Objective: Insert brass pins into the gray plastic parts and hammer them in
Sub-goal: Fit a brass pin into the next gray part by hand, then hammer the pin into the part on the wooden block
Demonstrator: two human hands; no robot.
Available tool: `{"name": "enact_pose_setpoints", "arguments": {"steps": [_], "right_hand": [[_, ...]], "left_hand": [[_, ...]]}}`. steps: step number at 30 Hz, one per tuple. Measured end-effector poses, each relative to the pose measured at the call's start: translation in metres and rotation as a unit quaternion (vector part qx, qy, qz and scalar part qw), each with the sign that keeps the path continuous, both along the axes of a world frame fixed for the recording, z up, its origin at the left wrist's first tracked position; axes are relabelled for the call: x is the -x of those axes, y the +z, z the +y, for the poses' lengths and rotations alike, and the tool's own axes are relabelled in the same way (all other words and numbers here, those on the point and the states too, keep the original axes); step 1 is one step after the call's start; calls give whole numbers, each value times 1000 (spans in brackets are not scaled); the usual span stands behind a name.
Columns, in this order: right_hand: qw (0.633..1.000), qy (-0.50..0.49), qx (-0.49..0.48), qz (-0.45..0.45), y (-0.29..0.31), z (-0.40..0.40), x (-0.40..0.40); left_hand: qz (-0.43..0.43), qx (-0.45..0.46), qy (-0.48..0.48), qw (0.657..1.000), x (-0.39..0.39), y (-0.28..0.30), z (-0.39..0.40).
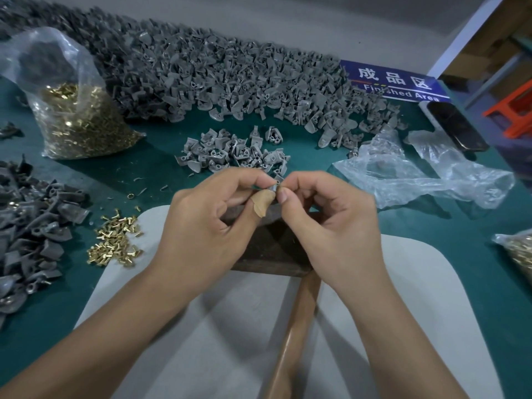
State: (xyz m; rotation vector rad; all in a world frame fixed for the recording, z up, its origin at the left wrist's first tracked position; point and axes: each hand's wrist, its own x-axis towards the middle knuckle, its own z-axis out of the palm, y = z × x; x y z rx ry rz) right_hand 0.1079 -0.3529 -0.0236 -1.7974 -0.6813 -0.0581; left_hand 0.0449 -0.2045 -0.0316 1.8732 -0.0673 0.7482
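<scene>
Both hands, left hand [210, 214] and right hand [325, 214], pinch one small gray plastic part [273, 188]; a slipping grip could drop the barely visible pin.

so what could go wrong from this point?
1. Both hands, left hand and right hand, pinch one small gray part in the air; it or a pin could slip and drop among the loose gray parts just beyond.
2. The hammer lies under the wrists, easy to knock.
3. The left thumb wears a bandage; fingers seem exposed when hammering.
</scene>
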Motion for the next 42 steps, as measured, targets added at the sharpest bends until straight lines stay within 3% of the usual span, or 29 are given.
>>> {"name": "enact_pose_setpoints", "arguments": {"steps": [7, 12, 16, 18, 21, 25, 29, 32, 36, 39, 42], "right_hand": [[1000, -12, -16, 0, 3, 0, 1], [996, -53, 8, -65, -2, 0, 3], [979, -202, 18, 5, -7, -22, -6], [955, -267, 116, 54, -13, -41, -8], [909, -275, 290, 120, -21, -56, 4], [870, -277, 388, 126, -16, -46, 17], [840, -248, 470, 111, -11, -32, 16], [867, -237, 409, 161, -2, -34, 11], [930, -200, 146, 272, 9, -45, 19], [956, -148, 75, 244, 15, -52, 30], [972, -89, 83, 200, 24, -58, 28]], "left_hand": [[5, 29, -7, 1000, 0, 2, 1], [36, 38, 2, 999, -2, -1, 2], [59, 37, -17, 997, -4, -7, 7], [81, 16, -39, 996, -6, -11, 9], [104, -15, -56, 993, -9, -17, 13], [111, -128, -89, 981, -12, -19, 18], [97, -170, -86, 977, -14, -20, 20], [112, -181, -80, 974, -13, -19, 21], [120, -175, -61, 975, -12, -18, 20], [134, -172, -28, 976, -11, -18, 18], [141, -169, 2, 975, -9, -16, 15]]}}
